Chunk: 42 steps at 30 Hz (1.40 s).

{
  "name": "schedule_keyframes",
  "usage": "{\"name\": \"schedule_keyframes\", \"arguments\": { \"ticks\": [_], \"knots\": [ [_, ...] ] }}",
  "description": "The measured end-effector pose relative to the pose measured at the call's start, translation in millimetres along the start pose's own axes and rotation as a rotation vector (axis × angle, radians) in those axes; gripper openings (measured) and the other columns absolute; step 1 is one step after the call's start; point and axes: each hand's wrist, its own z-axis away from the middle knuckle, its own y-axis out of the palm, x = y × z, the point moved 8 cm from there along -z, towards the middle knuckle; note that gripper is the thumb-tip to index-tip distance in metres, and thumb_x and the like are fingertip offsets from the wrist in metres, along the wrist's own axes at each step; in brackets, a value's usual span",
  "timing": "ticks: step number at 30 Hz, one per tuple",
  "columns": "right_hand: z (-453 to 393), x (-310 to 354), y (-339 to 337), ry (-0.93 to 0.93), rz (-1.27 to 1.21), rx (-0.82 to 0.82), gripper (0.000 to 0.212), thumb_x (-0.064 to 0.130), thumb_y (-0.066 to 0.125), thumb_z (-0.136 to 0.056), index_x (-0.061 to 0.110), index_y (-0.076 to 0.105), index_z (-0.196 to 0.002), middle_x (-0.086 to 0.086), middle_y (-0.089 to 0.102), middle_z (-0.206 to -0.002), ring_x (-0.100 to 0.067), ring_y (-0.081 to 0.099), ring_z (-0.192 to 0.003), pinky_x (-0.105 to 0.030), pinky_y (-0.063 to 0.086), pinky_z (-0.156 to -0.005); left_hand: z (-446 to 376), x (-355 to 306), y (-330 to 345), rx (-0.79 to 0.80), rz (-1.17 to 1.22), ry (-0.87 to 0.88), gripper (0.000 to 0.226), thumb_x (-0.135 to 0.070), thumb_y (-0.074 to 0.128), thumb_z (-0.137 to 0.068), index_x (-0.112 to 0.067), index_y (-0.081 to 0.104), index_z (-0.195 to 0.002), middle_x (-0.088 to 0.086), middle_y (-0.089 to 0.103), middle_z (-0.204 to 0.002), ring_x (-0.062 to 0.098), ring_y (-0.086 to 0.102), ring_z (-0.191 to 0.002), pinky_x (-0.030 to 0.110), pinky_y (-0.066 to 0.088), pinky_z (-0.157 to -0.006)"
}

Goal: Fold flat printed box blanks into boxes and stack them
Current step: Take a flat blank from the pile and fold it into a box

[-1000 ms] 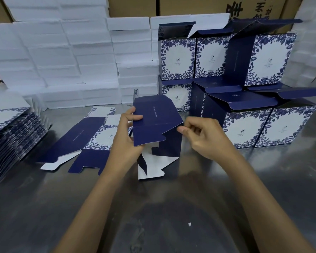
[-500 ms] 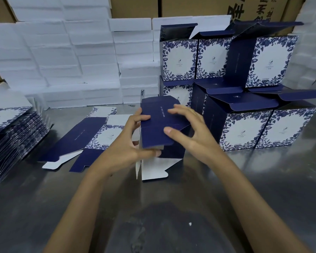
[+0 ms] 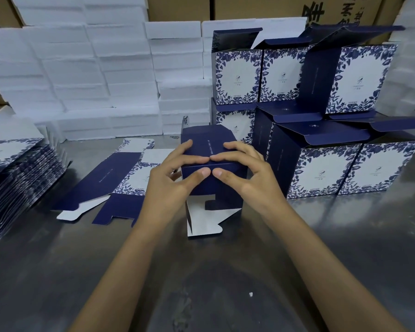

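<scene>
Both hands (image 3: pixel 211 178) now pinch the squared navy cardboard box (image 3: pixel 209 154).

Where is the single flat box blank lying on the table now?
In the head view, the flat blank lies left of centre on the table, between the stack of blanks and the left hand.

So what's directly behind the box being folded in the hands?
Behind the half-folded box stand stacked finished boxes, with white foam blocks to their left. The box and both hands cover the table right behind it.
</scene>
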Motion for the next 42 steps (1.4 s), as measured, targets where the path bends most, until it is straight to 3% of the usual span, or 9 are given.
{"name": "schedule_keyframes", "arguments": {
  "ticks": [9,15,18,22,27,31,34,38,42],
  "knots": [
    [-2,-4,1,-0.013,-0.057,-0.106,0.015,0.009,0.083,-0.081,0.021,0.077,-0.089,0.002,0.067,-0.116,-0.014,0.047,-0.129,-0.006,0.028,-0.102,1,1,2,-0.063,0.044,0.007,0.015,-0.012,0.079,-0.082,-0.023,0.08,-0.094,-0.013,0.065,-0.13,-0.001,0.055,-0.125,0.044,0.045,-0.108],
    [-3,-7,-2,0.013,-0.093,-0.026,0.021,0.008,0.08,-0.084,0.023,0.078,-0.099,0.005,0.064,-0.128,-0.015,0.044,-0.137,-0.035,0.03,-0.119,-2,1,-5,-0.012,-0.01,-0.007,0.026,-0.015,0.08,-0.082,-0.032,0.078,-0.101,-0.015,0.051,-0.147,-0.016,0.044,-0.127,0.015,0.044,-0.101],
    [-4,-6,-5,0.009,-0.069,-0.068,0.018,0.005,0.079,-0.084,0.015,0.08,-0.099,0.002,0.067,-0.123,-0.019,0.045,-0.137,-0.04,0.031,-0.118,0,-1,-4,-0.039,0.001,0.003,0.024,-0.011,0.078,-0.083,-0.031,0.078,-0.095,-0.012,0.053,-0.146,-0.014,0.048,-0.126,0.023,0.046,-0.102],
    [-2,-10,-4,0.049,-0.137,-0.006,0.024,0.006,0.076,-0.087,0.015,0.079,-0.109,0.007,0.06,-0.138,-0.006,0.044,-0.138,-0.033,0.034,-0.118,1,0,-3,-0.031,0.015,-0.021,0.027,-0.011,0.077,-0.084,-0.032,0.076,-0.1,-0.013,0.044,-0.152,-0.021,0.042,-0.126,0.032,0.046,-0.107],
    [-1,-10,-7,0.06,-0.149,-0.012,0.02,0.005,0.074,-0.089,0.013,0.079,-0.106,0.012,0.058,-0.141,0.003,0.047,-0.135,-0.015,0.036,-0.108,2,-4,-3,-0.054,0.009,0.017,0.025,-0.007,0.076,-0.085,-0.028,0.077,-0.099,-0.008,0.042,-0.154,-0.028,0.039,-0.121,-0.002,0.037,-0.09],
    [-1,-17,-3,0.113,-0.274,0.043,0.049,0.017,0.077,-0.088,0.03,0.065,-0.134,0.018,0.043,-0.156,0.01,0.036,-0.141,-0.014,0.037,-0.11,2,-3,-6,-0.09,0.0,0.015,0.026,-0.01,0.074,-0.088,-0.03,0.076,-0.103,-0.009,0.051,-0.148,-0.014,0.044,-0.129,0.014,0.044,-0.102],
    [0,-40,-10,0.291,-0.426,-0.028,0.089,0.05,0.08,-0.077,0.038,0.037,-0.153,0.016,0.035,-0.161,0.002,0.035,-0.144,-0.026,0.035,-0.116,-1,-6,-21,-0.178,-0.038,0.039,0.026,-0.01,0.07,-0.091,-0.032,0.074,-0.105,-0.009,0.063,-0.134,-0.007,0.053,-0.124,0.011,0.046,-0.094],
    [6,-73,-3,0.606,-0.475,-0.023,0.048,0.052,0.052,-0.1,0.021,0.057,-0.137,-0.004,0.063,-0.137,-0.018,0.065,-0.113,-0.04,0.051,-0.103,-1,-7,-37,-0.308,-0.047,0.046,0.026,-0.013,0.063,-0.096,-0.033,0.07,-0.111,-0.014,0.069,-0.118,0.004,0.062,-0.113,0.021,0.049,-0.097],
    [9,-65,25,0.571,-0.533,0.176,0.028,0.026,0.045,-0.106,0.023,0.066,-0.124,0.0,0.075,-0.112,-0.018,0.071,-0.093,-0.041,0.055,-0.099,4,-4,-27,-0.369,-0.02,0.022,0.022,-0.018,0.051,-0.102,-0.031,0.055,-0.12,-0.007,0.056,-0.131,0.008,0.059,-0.115,0.013,0.047,-0.089]
  ]
}}
